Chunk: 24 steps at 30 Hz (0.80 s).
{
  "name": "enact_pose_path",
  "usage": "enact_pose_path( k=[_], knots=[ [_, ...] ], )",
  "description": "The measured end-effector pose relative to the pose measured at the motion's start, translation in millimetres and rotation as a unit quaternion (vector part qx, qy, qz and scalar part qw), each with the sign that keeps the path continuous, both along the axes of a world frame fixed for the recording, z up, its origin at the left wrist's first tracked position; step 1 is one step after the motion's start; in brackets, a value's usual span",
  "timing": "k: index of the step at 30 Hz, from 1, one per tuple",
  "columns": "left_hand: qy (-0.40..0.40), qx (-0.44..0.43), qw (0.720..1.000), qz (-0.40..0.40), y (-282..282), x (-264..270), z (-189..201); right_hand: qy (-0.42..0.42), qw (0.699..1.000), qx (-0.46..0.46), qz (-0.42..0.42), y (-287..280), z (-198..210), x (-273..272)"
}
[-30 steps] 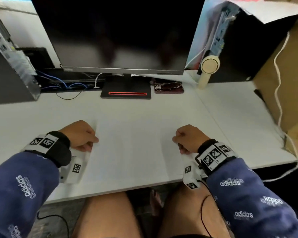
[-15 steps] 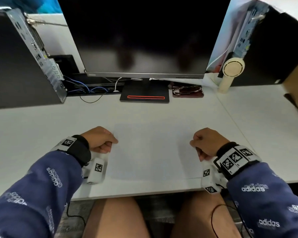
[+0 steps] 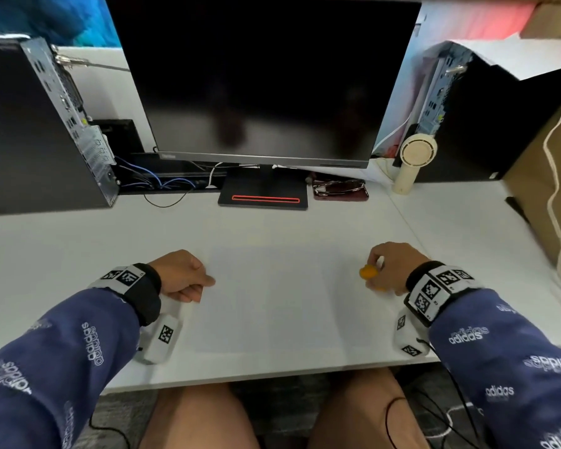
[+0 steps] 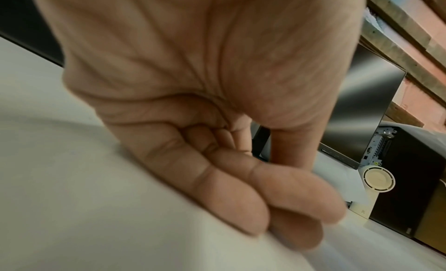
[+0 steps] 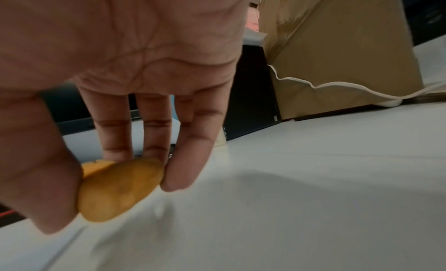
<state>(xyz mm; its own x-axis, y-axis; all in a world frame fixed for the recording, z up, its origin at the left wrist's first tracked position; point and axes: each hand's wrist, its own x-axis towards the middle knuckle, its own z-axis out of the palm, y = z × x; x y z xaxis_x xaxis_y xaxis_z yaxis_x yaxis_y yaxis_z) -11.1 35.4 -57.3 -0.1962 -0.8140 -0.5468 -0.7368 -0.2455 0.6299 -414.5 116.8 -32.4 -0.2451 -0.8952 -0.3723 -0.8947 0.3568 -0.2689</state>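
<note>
My right hand (image 3: 378,270) hovers just above the white desk (image 3: 272,228) at the right, pinching a small orange-yellow oval thing (image 3: 368,272) between thumb and fingers (image 5: 190,160). In the right wrist view the oval thing (image 5: 120,189) hangs close over the desktop. My left hand (image 3: 188,280) rests on the desk at the left with its fingers (image 4: 241,189) curled into the palm, and nothing shows inside them. A faint white sheet (image 3: 266,296) lies flat between the two hands.
A dark monitor (image 3: 259,79) on a black base (image 3: 263,192) stands at the back, flanked by computer towers (image 3: 30,131) (image 3: 486,124). A cream hand fan (image 3: 413,160) and glasses on a dark case (image 3: 339,189) sit right of the base. A cardboard box (image 3: 538,176) with white cord borders the right.
My right hand has lifted off the desk and uncurled from a fist, so the orange-yellow thing now shows in its fingers. The left hand stays put. The view has tilted upward.
</note>
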Motion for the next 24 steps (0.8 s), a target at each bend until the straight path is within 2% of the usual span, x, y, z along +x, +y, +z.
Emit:
enact_pose_path(
  k=[7, 13, 18, 24],
  knots=[
    [0.028, 0.004, 1.000, -0.005, 3.2, 5.1, -0.4, 0.009, 0.995, -0.090, 0.030, -21.3, 13.6, 2.3],
    [0.029, 0.029, 0.999, 0.006, 0.1, 2.2, 0.7, 0.005, 0.995, -0.074, 0.067, -50.2, 21.6, 16.7],
    [0.025, 0.056, 0.998, 0.036, -5.2, -2.6, 3.0, 0.032, 0.992, -0.071, 0.094, -65.8, 10.1, 26.6],
    [0.012, 0.064, 0.998, 0.000, -10.5, -0.3, 1.7, 0.044, 0.989, -0.074, 0.117, -75.3, -5.1, 20.1]
  ],
)
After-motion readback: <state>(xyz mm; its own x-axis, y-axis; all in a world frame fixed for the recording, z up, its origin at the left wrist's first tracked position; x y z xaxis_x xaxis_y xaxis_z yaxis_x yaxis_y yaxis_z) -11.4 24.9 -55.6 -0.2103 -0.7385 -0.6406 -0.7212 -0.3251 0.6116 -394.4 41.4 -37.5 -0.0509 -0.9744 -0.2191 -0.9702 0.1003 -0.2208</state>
